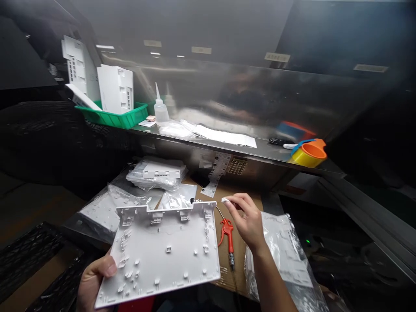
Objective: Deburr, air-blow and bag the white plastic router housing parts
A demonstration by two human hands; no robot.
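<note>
My left hand (95, 279) grips a white plastic housing panel (175, 236) by its lower left corner, thumb on the inner face. The panel is tilted towards me, showing its clips, posts and raised edges. To the right of the panel's top right corner, my right hand (245, 219) is raised. Its thumb and forefinger pinch a small white piece (224, 199), too small to tell what it is. Beneath that hand a red air blow gun (228, 236) with a thin metal nozzle lies on the cardboard (240, 255).
Bagged white panels lie at the right (287, 253) and left (107, 210), with a bagged stack (157, 171) behind. A metal shelf (260, 156) holds a green bin (113, 117) of white housings, a dropper bottle (160, 112), white sheets (224, 135) and tape rolls (307, 156).
</note>
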